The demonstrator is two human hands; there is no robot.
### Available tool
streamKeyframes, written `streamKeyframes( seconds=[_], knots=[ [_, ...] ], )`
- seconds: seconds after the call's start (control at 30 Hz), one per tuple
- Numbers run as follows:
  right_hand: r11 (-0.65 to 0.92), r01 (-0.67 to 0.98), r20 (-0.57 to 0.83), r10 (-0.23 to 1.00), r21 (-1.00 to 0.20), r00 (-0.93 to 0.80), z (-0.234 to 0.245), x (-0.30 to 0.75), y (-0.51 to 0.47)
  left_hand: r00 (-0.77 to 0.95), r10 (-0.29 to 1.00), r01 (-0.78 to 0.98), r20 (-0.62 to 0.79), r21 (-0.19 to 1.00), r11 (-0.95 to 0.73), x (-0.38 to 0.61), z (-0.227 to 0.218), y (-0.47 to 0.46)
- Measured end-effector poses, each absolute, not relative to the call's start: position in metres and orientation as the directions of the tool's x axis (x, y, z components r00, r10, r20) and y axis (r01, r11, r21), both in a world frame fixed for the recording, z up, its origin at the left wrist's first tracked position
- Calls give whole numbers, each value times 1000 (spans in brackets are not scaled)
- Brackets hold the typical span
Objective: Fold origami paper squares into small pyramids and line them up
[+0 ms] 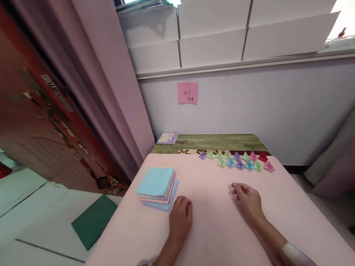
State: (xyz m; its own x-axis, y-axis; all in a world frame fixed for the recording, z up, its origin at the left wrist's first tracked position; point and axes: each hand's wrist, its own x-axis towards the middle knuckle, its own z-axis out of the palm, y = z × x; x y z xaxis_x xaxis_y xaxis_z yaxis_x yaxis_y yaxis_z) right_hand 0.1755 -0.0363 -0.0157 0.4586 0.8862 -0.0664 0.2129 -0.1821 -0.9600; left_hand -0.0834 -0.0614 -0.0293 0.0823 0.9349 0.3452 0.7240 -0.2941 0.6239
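My left hand (179, 216) rests on the pink table cover (212, 238) with its fingers curled in, just right of a stack of coloured square papers (157, 187) topped by a light blue sheet. My right hand (247, 199) lies on the cover further right, fingers loosely bent, and I see nothing in it. Beyond both hands, several small folded paper shapes (238, 161) in purple, green, blue, pink and red stand in rows near the far edge of the cover.
A small packet of paper (167, 138) lies on the wooden tabletop (216, 141) at the back left. A pink sticky note (188, 93) is on the wall. A green sheet (93, 220) lies on the floor at the left, near a red door (21, 106) and a curtain (105, 73).
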Motion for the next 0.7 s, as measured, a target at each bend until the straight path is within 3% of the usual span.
streamKeyframes(
  seconds=[0.13, 0.3, 0.47, 0.57, 0.7],
  knots=[
    [-222, 238, -115, 912, -946, 394, -25, 172, -85, 103, 917, 704, 385, 623, -340, -80, -31, -67],
    [-171, 333, -34, 924, -927, 380, -37, 170, -97, 165, 859, 696, 485, 560, -450, -78, -24, -79],
    [-184, 336, -51, 928, -924, 369, -34, 172, -98, -17, 814, 801, 580, 495, -336, -116, 11, -64],
    [-183, 315, -65, 934, -931, 350, -36, 174, -100, -22, 865, 861, 501, 449, -238, -156, 27, -42],
    [-183, 312, -75, 941, -932, 329, -41, 176, -99, 83, 963, 895, 256, 407, -185, -192, 26, -21]
  ],
)
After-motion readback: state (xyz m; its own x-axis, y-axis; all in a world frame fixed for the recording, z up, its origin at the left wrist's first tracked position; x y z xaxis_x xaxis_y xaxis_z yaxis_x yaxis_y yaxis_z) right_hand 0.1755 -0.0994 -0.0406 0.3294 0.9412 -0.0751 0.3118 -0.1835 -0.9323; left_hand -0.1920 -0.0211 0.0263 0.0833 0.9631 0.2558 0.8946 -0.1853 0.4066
